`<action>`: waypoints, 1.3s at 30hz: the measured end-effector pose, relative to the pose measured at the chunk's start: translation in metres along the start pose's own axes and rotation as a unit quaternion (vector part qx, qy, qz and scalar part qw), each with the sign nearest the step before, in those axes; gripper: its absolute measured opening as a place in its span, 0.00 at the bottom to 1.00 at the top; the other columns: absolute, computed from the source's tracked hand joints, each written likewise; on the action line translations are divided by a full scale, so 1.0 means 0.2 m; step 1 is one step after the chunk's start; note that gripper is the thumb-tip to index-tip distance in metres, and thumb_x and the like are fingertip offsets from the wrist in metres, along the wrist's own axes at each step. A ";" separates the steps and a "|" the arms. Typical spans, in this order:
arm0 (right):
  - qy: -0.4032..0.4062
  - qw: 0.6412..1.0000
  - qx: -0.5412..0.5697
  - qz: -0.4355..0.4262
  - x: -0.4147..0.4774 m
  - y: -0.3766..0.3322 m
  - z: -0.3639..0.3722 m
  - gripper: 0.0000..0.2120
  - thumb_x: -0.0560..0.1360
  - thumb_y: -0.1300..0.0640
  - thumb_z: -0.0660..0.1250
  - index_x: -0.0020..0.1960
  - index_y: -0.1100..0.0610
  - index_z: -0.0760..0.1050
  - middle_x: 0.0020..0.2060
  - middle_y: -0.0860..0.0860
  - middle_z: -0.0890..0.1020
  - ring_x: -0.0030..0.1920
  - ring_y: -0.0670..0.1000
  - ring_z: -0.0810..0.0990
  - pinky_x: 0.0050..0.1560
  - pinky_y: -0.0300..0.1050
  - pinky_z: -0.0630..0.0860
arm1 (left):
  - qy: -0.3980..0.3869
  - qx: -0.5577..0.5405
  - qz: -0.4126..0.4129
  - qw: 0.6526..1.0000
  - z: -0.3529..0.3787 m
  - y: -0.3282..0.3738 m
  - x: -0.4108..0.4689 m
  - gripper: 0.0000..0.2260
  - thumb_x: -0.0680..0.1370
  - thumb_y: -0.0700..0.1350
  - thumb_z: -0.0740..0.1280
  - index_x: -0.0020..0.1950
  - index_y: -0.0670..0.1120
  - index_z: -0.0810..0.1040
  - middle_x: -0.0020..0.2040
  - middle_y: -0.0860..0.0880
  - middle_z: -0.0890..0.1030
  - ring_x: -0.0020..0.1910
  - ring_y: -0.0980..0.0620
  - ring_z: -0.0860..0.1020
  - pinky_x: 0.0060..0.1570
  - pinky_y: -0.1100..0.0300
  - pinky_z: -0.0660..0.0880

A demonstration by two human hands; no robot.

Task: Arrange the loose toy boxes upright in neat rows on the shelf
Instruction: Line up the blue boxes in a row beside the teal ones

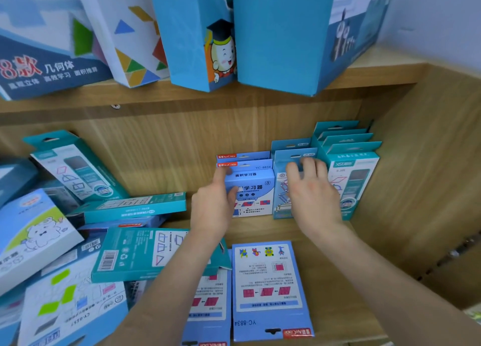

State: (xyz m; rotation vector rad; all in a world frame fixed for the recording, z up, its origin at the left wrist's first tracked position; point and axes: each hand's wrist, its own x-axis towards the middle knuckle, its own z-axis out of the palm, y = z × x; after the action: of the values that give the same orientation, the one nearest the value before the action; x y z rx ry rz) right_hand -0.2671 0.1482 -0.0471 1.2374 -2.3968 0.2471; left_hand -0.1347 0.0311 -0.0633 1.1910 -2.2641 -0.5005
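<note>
While the heap of loose boxes [78, 244] on the left is running off the frame edge, I'm watching the left hand [216, 205] pinching the upright blue box [256, 189] at the back, thumb on its front, and it's hiding the lower left corner. The right hand [309, 189] is blurring over the pale box [281, 189] next door, fingers spread. Gripping or just resting, can't tell. The teal row [358, 163] is standing rightmost against the shelf [406, 168] wall.

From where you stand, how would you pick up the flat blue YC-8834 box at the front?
Probably by its right long edge, coming from the right: the box lies flat, a neighbouring box hugs its left side, bare shelf frees the right.
</note>
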 end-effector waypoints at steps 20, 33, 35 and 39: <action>-0.309 0.878 0.325 -0.165 -0.42 0.16 -0.14 0.31 0.67 0.39 0.72 0.68 0.42 0.68 0.65 0.39 0.67 0.66 0.40 0.63 0.69 0.37 0.60 | -0.143 -0.006 0.160 0.977 -0.28 -0.05 -0.37 0.09 0.77 0.46 0.67 0.56 0.54 0.79 0.53 0.57 0.82 0.51 0.55 0.79 0.53 0.57 0.75; -0.349 0.869 0.263 -0.232 -0.54 0.04 -0.09 0.33 0.71 0.43 0.70 0.73 0.41 0.61 0.75 0.41 0.55 0.75 0.41 0.49 0.71 0.33 0.48 | -0.168 0.393 0.134 0.894 -0.32 -0.26 -0.43 0.32 0.74 0.61 0.63 0.74 0.57 0.54 0.75 0.48 0.60 0.75 0.46 0.57 0.73 0.43 0.53; -0.330 0.858 0.345 -0.188 -0.49 0.08 -0.13 0.21 0.74 0.46 0.68 0.66 0.44 0.72 0.69 0.42 0.71 0.68 0.37 0.65 0.70 0.33 0.58 | -0.154 0.402 0.140 0.892 -0.33 -0.25 -0.43 0.30 0.75 0.53 0.65 0.73 0.56 0.56 0.75 0.48 0.62 0.74 0.46 0.59 0.72 0.43 0.55; -0.218 0.816 0.534 0.036 -0.35 0.16 -0.23 0.08 0.75 0.50 0.67 0.44 0.51 0.82 0.33 0.55 0.80 0.29 0.49 0.78 0.30 0.46 0.80 | -0.114 0.394 0.195 0.891 -0.36 -0.25 -0.46 0.27 0.68 0.43 0.73 0.67 0.50 0.72 0.66 0.48 0.76 0.65 0.47 0.74 0.60 0.50 0.72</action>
State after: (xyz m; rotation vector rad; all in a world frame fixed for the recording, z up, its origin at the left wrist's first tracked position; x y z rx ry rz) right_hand -0.2446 0.2337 -0.0362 1.7645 -2.7252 1.6819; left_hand -0.0158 0.0744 -0.0587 0.9791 -2.9342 0.5231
